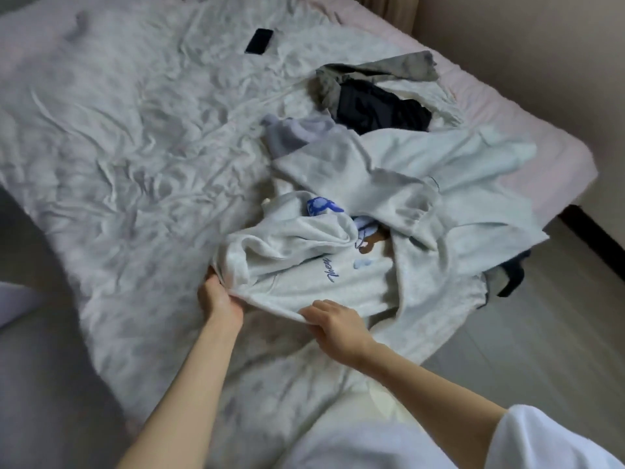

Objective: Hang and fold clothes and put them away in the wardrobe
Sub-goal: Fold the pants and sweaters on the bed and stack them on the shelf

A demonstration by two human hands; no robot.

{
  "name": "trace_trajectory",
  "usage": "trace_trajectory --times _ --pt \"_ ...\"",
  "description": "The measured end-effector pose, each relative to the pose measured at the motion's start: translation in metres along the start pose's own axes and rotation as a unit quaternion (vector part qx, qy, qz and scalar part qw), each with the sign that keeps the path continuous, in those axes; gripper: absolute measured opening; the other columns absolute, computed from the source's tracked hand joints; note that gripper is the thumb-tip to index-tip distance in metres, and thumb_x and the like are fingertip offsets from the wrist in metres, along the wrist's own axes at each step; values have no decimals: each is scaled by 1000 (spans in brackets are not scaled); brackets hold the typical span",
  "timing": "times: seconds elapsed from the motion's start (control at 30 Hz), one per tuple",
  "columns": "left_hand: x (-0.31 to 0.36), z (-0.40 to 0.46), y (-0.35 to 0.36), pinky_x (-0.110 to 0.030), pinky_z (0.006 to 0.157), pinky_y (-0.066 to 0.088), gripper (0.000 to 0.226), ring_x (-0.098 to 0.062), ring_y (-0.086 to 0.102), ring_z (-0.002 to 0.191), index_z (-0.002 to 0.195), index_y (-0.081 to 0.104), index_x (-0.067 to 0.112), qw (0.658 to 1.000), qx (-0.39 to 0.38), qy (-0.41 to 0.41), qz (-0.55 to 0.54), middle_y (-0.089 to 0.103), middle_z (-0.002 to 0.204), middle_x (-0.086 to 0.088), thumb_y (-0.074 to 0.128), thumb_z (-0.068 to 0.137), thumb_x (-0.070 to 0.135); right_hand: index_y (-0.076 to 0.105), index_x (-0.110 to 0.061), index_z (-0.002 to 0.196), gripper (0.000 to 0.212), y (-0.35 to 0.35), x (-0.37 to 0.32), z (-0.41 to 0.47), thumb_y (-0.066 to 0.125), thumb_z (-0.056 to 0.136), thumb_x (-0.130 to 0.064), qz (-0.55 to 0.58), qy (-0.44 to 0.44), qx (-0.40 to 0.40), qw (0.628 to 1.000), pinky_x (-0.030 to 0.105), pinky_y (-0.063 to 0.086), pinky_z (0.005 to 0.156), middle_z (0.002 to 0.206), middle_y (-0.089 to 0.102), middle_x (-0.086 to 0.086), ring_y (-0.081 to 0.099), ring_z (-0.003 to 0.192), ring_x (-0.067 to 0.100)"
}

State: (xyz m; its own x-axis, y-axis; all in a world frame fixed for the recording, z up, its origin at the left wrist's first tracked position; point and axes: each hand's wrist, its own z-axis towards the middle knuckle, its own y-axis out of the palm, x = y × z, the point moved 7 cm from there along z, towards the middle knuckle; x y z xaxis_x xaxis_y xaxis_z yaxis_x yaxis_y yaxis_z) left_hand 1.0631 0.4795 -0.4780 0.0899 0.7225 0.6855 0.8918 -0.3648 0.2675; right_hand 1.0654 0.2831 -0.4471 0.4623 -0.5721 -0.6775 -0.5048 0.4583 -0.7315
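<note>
Two hands gripping sweatshirt (304, 279) at near edge of bed (135, 147). Left hand (220, 299) pinching left corner of hem, fingers clamped on cloth. Right hand (334, 324) pinching hem further right, fingers closed on fabric. Sweatshirt lying crumpled, blue print showing. Clothes pile (389, 106) lying beyond, far right. Phone (259, 41) lying far on bed.

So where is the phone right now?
In the head view, the phone lies flat on the bed cover, upper middle of the picture, apart from the pile of clothes and far from both hands.
</note>
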Motion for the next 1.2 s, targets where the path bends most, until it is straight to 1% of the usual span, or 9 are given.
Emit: trace_trajectory --times 0.2,0.3,0.47,0.6,0.67,0.8,0.9,1.1,1.2 --pt "25 13 -162 -29 63 43 15 -17 51 70 94 54 15 972 167 63 152 53 80 -2 43 91 4 63 -17 117 40 93 -60 -19 39 92 -36 12 -56 -106 993 35 50 72 102 64 8 61 94 30" --pt "11 28 -184 -38 93 39 28 -26 47 112 123 48 18 933 123 10 337 48 124 -11 49 94 19 56 -13 127 38 103 -40 -12 42 92 -21 -17 -6 -118 993 38 45 84 118 58 12 53 110 31" --pt "-8 18 -129 -44 111 23 77 -29 25 137 143 34 22 684 -24 238 689 30 149 -7 57 77 54 38 -16 140 45 113 18 12 43 95 -20 -74 113 -134 982 33 32 101 137 44 8 38 126 27" --pt "-74 25 -108 -51 113 0 99 -24 2 144 147 19 31 469 -175 210 840 10 156 -3 55 65 73 27 -12 145 54 121 60 39 45 96 -26 -13 214 -126 969 37 35 103 142 37 14 41 127 30" --pt "-94 23 -107 -60 108 18 102 -26 24 137 140 30 28 391 -197 225 870 33 146 -12 73 56 65 23 -11 145 59 127 70 53 48 95 -29 24 235 -116 965 38 35 103 144 36 16 41 127 32" --pt "-83 24 -113 -33 76 47 61 -23 66 71 91 60 20 469 -194 283 814 68 76 -1 90 38 23 21 -17 146 72 131 67 81 56 88 -42 65 214 -93 970 34 29 106 145 36 10 34 132 30" --pt "-45 23 -120 -36 69 46 39 -38 63 88 115 60 10 615 -158 256 729 69 100 -15 69 77 10 18 -20 146 79 140 59 106 57 83 -50 44 257 -118 958 43 32 106 145 34 12 36 130 35" --pt "31 26 -161 -40 83 46 41 -40 61 101 134 47 3 761 -15 263 592 63 115 -24 44 96 20 57 -5 108 33 132 16 149 56 82 -25 28 349 -111 930 32 43 76 104 61 14 57 102 31" --pt "82 29 -193 -29 79 40 32 -36 60 105 124 54 -3 835 106 275 464 63 113 -24 47 96 11 63 -7 89 19 122 -63 193 56 82 -24 244 273 -37 930 29 39 68 82 57 7 54 84 22"
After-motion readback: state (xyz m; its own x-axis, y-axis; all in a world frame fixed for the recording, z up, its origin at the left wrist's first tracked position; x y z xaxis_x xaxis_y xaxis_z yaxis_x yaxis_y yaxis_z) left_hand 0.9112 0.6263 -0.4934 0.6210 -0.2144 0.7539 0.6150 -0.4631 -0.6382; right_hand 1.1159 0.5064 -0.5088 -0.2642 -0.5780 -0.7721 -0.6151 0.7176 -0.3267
